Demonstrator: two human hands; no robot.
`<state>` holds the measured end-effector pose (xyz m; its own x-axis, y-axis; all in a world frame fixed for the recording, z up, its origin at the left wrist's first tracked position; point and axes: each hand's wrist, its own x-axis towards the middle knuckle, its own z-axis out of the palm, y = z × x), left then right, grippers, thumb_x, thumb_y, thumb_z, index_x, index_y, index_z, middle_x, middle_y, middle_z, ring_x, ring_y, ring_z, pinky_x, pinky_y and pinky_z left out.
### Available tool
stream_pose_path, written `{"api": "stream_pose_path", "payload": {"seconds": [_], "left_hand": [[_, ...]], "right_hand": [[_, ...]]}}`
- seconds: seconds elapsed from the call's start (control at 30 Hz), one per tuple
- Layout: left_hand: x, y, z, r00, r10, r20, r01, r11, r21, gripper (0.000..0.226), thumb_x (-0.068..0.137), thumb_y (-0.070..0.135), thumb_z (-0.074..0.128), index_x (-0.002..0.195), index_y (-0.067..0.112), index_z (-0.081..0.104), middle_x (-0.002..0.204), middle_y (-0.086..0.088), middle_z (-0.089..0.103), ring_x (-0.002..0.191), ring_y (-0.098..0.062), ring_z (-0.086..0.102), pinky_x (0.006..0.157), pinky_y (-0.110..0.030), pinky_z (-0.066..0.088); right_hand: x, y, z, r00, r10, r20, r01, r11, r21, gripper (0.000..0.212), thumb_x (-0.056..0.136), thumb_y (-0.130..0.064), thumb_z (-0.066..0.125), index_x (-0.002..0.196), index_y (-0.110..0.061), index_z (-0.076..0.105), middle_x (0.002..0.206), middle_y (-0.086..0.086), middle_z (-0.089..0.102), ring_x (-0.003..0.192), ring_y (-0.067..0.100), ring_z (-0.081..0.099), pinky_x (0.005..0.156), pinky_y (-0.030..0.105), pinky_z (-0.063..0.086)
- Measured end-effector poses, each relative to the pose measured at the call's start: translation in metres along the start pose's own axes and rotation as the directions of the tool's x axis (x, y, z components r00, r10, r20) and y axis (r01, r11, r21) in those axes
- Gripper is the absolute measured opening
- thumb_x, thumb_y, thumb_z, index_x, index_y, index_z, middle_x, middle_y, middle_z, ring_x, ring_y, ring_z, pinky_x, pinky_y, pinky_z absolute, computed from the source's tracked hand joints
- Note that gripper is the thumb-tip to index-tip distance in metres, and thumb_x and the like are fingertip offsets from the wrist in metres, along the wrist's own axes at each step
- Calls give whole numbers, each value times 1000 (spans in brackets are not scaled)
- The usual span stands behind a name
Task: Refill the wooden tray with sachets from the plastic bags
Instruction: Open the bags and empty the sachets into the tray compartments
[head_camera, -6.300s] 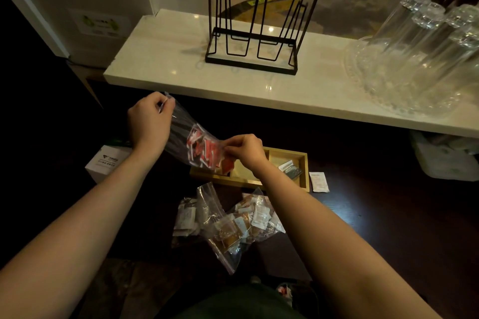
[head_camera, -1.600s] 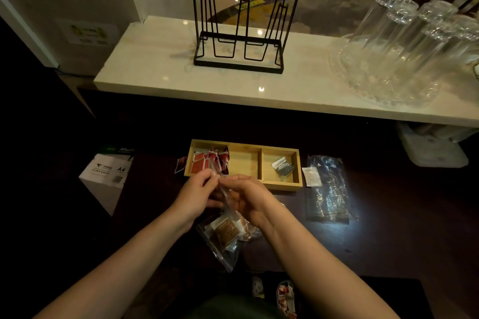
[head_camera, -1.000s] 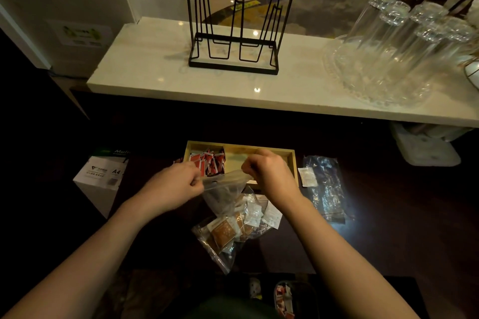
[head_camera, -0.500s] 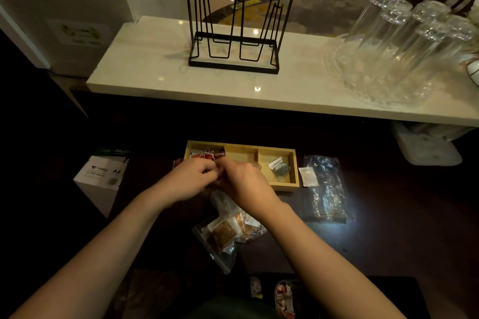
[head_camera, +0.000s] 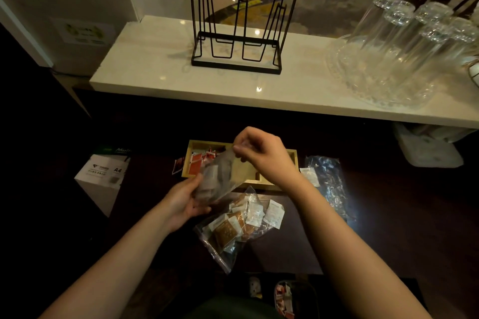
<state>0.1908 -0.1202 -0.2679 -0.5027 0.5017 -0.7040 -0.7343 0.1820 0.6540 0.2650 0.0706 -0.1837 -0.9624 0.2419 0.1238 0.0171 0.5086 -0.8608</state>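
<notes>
The wooden tray (head_camera: 194, 143) lies on the dark table, with red sachets (head_camera: 197, 163) in its left compartment. Over its middle I hold a clear plastic bag (head_camera: 220, 179) of pale sachets, tilted. My left hand (head_camera: 184, 199) cups the bag's lower end, and my right hand (head_camera: 261, 155) pinches its upper edge above the tray. My right hand hides the tray's right compartment. A second plastic bag (head_camera: 233, 230) with brown and white sachets lies on the table nearer to me.
An empty plastic bag (head_camera: 328, 181) and a loose white sachet (head_camera: 309, 176) lie right of the tray. A white A4 paper box (head_camera: 102, 176) stands at the left. Above, a marble counter (head_camera: 155, 70) carries a wire rack (head_camera: 237, 21) and upturned glasses (head_camera: 404, 44).
Both hands were together at the bag's mouth. Now the bag is lifted and tilted over the tray, with my right hand raised at its top and my left hand under its lower end.
</notes>
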Motion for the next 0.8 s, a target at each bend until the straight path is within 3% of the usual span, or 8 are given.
{"api": "stream_pose_path", "payload": {"seconds": [0.1,0.2,0.33,0.5,0.57,0.67,0.8], "left_hand": [[1,5,2,970,202,-136,-187,976,116,16,96,29,48,102,19,59,101,-9,66,79,-23,66,45,-27,50],[0,17,1,908,376,-182,-307,896,320,19,98,23,46,85,11,53,88,-8,62,70,-21,63,37,-23,47],[2,38,9,811,566,-147,-400,721,566,24,98,21,47,77,11,51,66,-4,54,53,-15,53,35,-24,43],[4,61,35,756,649,-87,-433,595,677,25,96,22,50,74,11,51,56,-6,54,34,-14,51,32,-23,39],[5,68,44,749,661,-49,-444,556,703,25,95,24,52,72,14,50,56,-6,56,34,-14,52,33,-24,39],[8,77,53,741,671,-6,-440,494,750,26,93,25,55,68,19,49,56,-7,59,32,-11,52,34,-21,40],[12,83,67,733,679,36,-445,439,780,26,93,28,56,69,18,51,64,-7,61,43,-18,60,39,-28,47]], "right_hand": [[0,17,-15,995,73,-65,-78,993,-92,7,87,-19,64,85,-26,63,82,11,65,76,23,61,74,44,54],[-1,31,-32,980,153,-124,-171,974,-147,19,84,-19,67,78,-36,62,82,-5,67,80,14,63,78,38,55],[-3,48,-51,951,252,-178,-276,953,-125,7,81,-18,72,84,-25,71,78,-11,66,77,6,61,74,25,53],[-11,74,-64,913,373,-163,-368,928,60,9,85,-13,67,92,-14,71,85,-5,67,79,9,63,67,19,52],[-13,87,-68,891,426,-159,-404,902,152,9,85,-10,66,93,-13,70,87,2,68,78,13,65,66,22,54],[-13,102,-69,865,487,-118,-452,860,236,14,88,-2,60,98,-7,68,81,6,67,66,5,65,58,15,52],[-13,121,-67,834,542,-105,-497,820,285,17,89,6,56,100,-1,66,77,9,65,56,0,64,57,14,52]]}}
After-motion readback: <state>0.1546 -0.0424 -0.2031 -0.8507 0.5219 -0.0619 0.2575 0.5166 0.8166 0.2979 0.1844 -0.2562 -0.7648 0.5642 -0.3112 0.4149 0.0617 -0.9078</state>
